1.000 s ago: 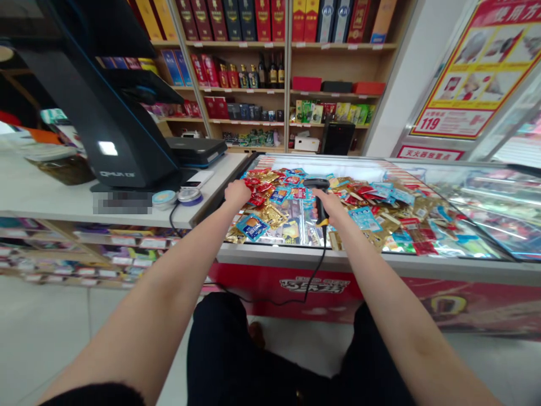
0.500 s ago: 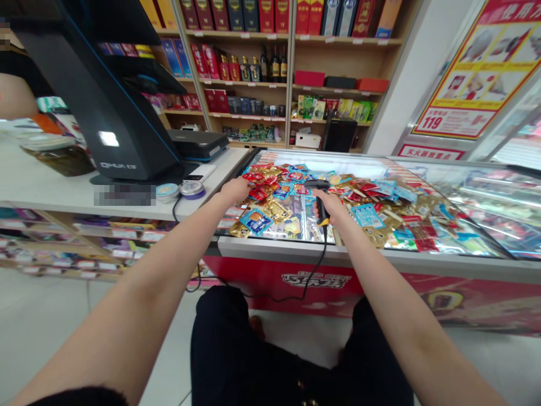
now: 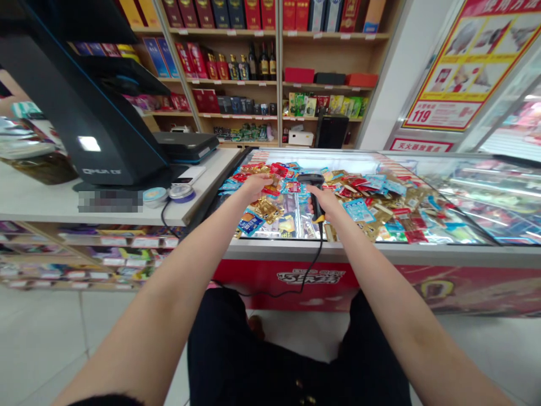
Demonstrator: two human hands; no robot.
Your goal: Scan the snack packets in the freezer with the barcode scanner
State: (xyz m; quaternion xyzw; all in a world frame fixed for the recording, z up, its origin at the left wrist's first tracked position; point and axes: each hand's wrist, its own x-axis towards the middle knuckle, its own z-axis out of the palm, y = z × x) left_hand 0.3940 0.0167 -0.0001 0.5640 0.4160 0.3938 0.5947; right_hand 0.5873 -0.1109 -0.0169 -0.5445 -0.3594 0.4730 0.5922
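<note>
My right hand (image 3: 323, 202) is closed round the grip of a black corded barcode scanner (image 3: 311, 181), its head pointing left over a heap of small snack packets (image 3: 372, 203) on the glass lid of a chest freezer (image 3: 380, 251). My left hand (image 3: 253, 186) pinches a red and gold snack packet (image 3: 273, 186), lifted slightly above the heap and close to the scanner head. The scanner cable (image 3: 310, 270) hangs down in front of the freezer.
A black checkout terminal (image 3: 84, 113) stands on the white counter (image 3: 42, 197) at left, with two small round tins (image 3: 169, 194) beside it. Shelves of bottles and boxes (image 3: 262, 62) line the back wall. A red and yellow poster (image 3: 460, 67) hangs at right.
My left hand has picked a packet from the left edge of the heap and moved it right and up toward the scanner. The right hand has kept the scanner almost still.
</note>
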